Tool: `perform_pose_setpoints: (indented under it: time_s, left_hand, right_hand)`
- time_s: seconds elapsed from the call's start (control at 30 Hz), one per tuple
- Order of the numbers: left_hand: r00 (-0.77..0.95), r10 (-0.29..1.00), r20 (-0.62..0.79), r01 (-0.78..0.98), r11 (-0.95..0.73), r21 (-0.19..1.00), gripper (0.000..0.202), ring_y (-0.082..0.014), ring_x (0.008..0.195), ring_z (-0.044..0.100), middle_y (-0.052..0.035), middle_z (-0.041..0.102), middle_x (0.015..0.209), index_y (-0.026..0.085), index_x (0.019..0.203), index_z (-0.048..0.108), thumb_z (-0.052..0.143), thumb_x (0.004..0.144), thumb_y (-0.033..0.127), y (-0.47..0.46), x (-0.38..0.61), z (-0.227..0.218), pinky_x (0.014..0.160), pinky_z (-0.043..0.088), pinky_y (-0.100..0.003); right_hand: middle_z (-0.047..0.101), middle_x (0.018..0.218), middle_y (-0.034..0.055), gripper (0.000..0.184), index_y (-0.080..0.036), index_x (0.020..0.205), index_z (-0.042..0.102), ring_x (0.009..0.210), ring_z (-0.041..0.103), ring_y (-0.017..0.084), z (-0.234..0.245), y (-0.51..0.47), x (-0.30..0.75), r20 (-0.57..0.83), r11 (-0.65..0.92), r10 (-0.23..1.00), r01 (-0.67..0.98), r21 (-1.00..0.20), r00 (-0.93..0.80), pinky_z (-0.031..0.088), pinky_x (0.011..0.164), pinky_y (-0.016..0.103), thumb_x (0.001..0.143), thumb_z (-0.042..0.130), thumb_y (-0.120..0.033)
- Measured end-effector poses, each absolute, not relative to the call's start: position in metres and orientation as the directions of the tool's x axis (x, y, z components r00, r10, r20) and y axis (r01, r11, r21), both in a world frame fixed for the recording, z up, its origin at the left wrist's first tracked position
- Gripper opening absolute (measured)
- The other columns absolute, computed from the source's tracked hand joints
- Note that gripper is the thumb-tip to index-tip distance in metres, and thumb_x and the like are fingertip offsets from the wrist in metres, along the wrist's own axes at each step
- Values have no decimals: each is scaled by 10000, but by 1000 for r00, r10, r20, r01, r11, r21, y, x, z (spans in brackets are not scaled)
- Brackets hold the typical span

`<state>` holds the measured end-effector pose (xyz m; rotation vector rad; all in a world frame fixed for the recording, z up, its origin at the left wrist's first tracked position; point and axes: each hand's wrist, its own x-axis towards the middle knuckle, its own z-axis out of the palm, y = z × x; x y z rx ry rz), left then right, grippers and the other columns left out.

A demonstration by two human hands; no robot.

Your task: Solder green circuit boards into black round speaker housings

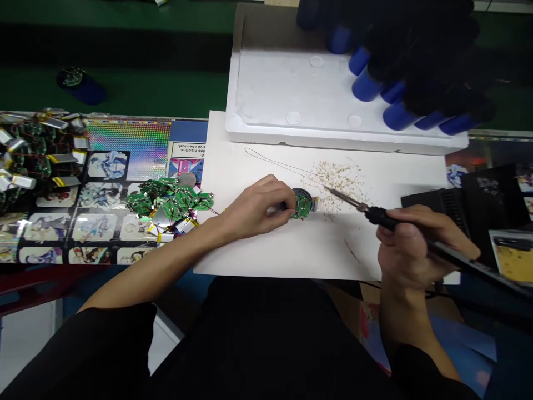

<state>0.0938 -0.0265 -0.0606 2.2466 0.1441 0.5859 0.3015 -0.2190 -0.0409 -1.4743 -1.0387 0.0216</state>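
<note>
My left hand [258, 208] is closed in a pinch on a small round green circuit board [303, 204] that rests on a white sheet [291, 250]. My right hand [410, 244] grips a black soldering iron [416, 233] like a pen. The iron's metal tip [333, 193] points left and ends just right of the board. A thin solder wire [275, 162] curls across the sheet towards the board. Specks of solder debris [337, 178] lie scattered behind the tip.
A pile of green circuit boards with batteries [166, 203] lies left of the sheet on a printed card mat [104, 216]. More batteries and boards [33, 150] are at far left. A white foam tray [300, 94] with blue cylinders [395, 94] stands behind. A black device [478, 205] sits at right.
</note>
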Motion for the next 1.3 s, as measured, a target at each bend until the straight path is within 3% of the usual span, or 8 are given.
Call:
perform_pose_setpoints:
  time_s: [0.1,0.2,0.33,0.5,1.3]
  left_hand:
    - [890,295,347,-67,-669,740,92,-189,955,663,-34,766,987,195,956,675,623,989,127,-27,94,-60,928,521,-352]
    - [892,303,335,-56,-662,748,100,-187,950,660,-29,765,979,196,949,673,624,974,112,-27,94,-59,931,515,-350]
    - [896,301,328,-50,-663,747,112,-187,941,662,-26,763,974,199,939,664,621,955,96,-27,95,-58,923,511,-350]
    - [902,296,314,-46,-658,751,117,-188,941,674,-30,766,983,198,932,661,616,952,91,-27,95,-56,926,513,-349]
    - [904,309,296,-25,-653,757,106,-197,928,675,-40,765,972,196,918,651,598,972,121,-28,96,-55,910,517,-355]
  right_hand:
    - [624,594,-17,144,-231,830,808,385,460,119,-41,-212,296,605,273,499,550,-789,620,295,339,267,925,718,-291]
    - [668,645,-11,80,-205,894,804,413,527,129,-42,-210,294,524,296,599,441,-848,605,342,320,260,880,751,-263]
    - [744,758,31,88,-202,916,798,591,655,181,-46,-214,298,520,285,676,465,-838,522,467,436,300,834,782,-228]
    - [723,742,27,89,-212,921,794,563,634,179,-50,-210,300,537,302,703,489,-819,465,454,462,315,862,785,-279]
    - [720,716,49,92,-232,946,799,605,667,215,-48,-206,301,561,302,747,569,-764,357,501,502,341,859,774,-243]
